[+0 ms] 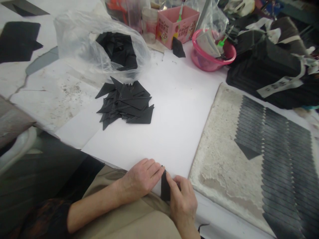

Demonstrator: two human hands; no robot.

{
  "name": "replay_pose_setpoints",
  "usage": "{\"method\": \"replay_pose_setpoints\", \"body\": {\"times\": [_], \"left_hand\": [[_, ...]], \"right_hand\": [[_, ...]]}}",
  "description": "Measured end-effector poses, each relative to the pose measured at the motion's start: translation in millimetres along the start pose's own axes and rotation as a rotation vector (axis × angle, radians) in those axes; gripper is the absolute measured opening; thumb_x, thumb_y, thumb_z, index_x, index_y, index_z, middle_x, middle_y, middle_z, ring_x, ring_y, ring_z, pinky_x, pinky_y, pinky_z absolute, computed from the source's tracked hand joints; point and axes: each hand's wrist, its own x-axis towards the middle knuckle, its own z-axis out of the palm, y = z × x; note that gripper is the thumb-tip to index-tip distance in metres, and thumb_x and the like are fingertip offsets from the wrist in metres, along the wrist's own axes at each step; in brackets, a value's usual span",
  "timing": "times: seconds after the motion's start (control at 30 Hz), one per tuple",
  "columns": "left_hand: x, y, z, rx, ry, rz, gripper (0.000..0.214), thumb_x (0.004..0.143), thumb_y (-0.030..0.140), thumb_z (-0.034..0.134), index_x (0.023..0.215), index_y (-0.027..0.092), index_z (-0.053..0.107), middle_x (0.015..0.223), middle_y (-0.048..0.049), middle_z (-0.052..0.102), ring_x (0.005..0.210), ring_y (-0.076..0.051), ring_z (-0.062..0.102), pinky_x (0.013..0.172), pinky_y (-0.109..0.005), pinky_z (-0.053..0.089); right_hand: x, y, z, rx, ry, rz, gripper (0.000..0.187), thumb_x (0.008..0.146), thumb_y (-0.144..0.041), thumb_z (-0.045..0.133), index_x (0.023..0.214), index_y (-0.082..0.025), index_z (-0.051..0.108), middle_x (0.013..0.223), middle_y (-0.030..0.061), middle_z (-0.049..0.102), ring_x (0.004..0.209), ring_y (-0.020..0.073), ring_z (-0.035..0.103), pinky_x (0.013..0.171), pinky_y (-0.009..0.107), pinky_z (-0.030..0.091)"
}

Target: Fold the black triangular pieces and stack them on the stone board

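Observation:
Between my two hands, at the front edge of the white paper, is a small flat black piece (pixel 164 186). My left hand (pixel 144 175) has its fingers pressed together, with the tips at the piece's upper left edge. My right hand (pixel 183 196) grips the piece from the right, its thumb and fingers closed on it. Beyond my hands lies a loose pile of pointed black pieces (pixel 127 103). On the board (pixel 219 139) to the right, similar black pieces (pixel 276 159) overlap in long rows, and one piece sticks out at the left with its point toward me.
Behind the pile lies a clear plastic bag (pixel 77 46) with black pieces inside. Farther back stand a pink box (pixel 171 25) and a pink basin (pixel 205 63) holding small items. Black bundles (pixel 271 63) fill the back right. Flat black sheets (pixel 17 41) lie at the far left.

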Motion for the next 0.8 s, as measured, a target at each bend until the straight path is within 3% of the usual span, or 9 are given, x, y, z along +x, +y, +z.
{"method": "replay_pose_setpoints", "body": {"times": [0.13,0.27,0.53,0.8], "left_hand": [[4.8,-12.4,-6.0,-0.026,0.004,0.130,0.021,0.096,0.011,0.047,0.111,0.006,0.060,0.112,-0.0153,0.061,0.106,-0.026,0.056,0.086,-0.039,0.050],[4.9,-16.2,-7.4,-0.017,-0.010,0.187,0.025,0.097,0.011,0.044,0.116,0.005,0.059,0.114,-0.0143,0.061,0.110,-0.024,0.056,0.089,-0.038,0.050],[2.0,-14.6,-7.8,0.071,-0.022,0.112,0.025,0.096,0.013,0.049,0.117,0.008,0.061,0.119,-0.0113,0.062,0.112,-0.026,0.055,0.091,-0.039,0.048],[-3.3,-14.7,-6.3,0.106,0.004,-0.032,0.030,0.099,0.013,0.041,0.124,0.008,0.058,0.126,-0.0141,0.059,0.118,-0.027,0.052,0.096,-0.042,0.047]], "right_hand": [[6.7,-3.5,3.0,-0.013,-0.001,-0.002,0.041,0.095,-0.012,0.045,0.129,-0.030,0.059,0.090,0.0055,0.059,0.079,0.0159,0.054,0.070,0.028,0.045],[8.6,-4.8,2.5,-0.051,0.011,-0.029,0.036,0.097,-0.015,0.045,0.128,-0.026,0.060,0.089,0.0056,0.058,0.078,0.0155,0.051,0.070,0.029,0.042],[10.5,-5.1,1.8,-0.057,0.015,-0.049,0.033,0.098,-0.015,0.043,0.124,-0.022,0.062,0.089,0.0066,0.057,0.079,0.0161,0.049,0.070,0.030,0.040],[7.4,-5.5,4.2,-0.074,0.032,-0.036,0.032,0.098,-0.016,0.041,0.121,-0.021,0.064,0.088,0.0070,0.057,0.078,0.0170,0.048,0.069,0.031,0.037]]}}
